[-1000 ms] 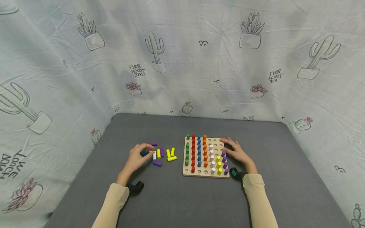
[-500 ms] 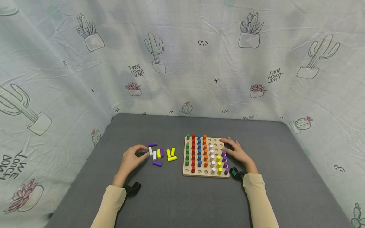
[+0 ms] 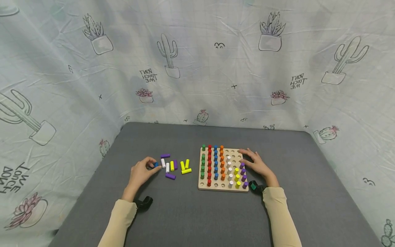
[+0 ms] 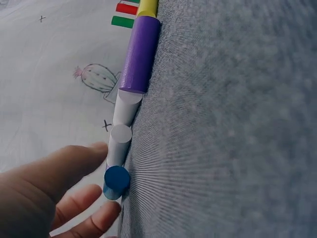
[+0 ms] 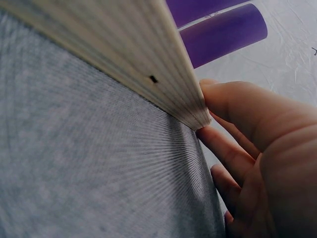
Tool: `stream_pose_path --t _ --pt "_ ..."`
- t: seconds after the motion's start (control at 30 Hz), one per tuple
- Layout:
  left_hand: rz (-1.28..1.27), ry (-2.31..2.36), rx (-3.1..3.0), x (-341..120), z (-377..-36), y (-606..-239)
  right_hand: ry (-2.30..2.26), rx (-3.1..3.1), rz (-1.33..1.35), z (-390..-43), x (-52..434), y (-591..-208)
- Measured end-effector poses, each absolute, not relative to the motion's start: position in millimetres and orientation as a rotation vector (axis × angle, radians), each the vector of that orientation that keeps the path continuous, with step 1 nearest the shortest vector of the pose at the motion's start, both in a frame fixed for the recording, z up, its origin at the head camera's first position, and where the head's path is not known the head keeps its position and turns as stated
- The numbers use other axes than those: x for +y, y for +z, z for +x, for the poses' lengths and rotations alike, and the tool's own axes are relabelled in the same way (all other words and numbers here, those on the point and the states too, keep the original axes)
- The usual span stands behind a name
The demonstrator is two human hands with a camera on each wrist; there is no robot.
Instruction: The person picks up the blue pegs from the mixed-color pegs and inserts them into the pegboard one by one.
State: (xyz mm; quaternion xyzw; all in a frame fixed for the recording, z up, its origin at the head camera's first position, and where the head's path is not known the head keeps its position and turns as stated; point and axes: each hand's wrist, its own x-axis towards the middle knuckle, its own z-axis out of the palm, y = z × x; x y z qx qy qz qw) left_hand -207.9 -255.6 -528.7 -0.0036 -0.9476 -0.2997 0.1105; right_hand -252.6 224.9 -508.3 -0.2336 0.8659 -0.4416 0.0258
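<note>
My left hand is low over the table at the left, thumb and fingers apart around a blue peg. In the left wrist view the fingertips come right beside this peg, and the thumb is separated from it. Two white pegs lie just to its right. My right hand holds the far right corner of a wooden pegboard, the thumb at its top edge and a finger at the corner. Rows of green, red, blue, orange, white, yellow and purple pegs stand upright in the board.
Loose purple pegs and yellow pegs lie between my left hand and the board. Bare holes show at the board's far right and along its near edge. A cactus-print cloth hangs behind the grey table.
My left hand has drawn a little to the left, uncovering the white pegs and leaving the blue peg in plain sight between thumb and fingers. My right hand stays at the board.
</note>
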Motion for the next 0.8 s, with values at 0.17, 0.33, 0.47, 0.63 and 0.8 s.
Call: stream_pose_path --t 0.17,0.33,0.47,0.63,0.8 --pt "0.016 -0.834 -2.804 -256 -211 -530 -1.358 2.676 -0.718 -253 224 -507" --pt "0.036 -0.832 -2.825 -256 -212 -528 -1.368 2.679 -0.725 -256 226 -512" --pt "0.043 -0.845 -2.838 -256 -212 -526 -1.382 2.702 -0.731 -267 232 -530" --pt "0.053 -0.853 -2.856 -255 -210 -525 -1.369 2.709 -0.708 -276 239 -546" --pt "0.056 -0.87 -2.842 -255 -210 -526 -1.375 2.676 -0.701 -277 241 -547"
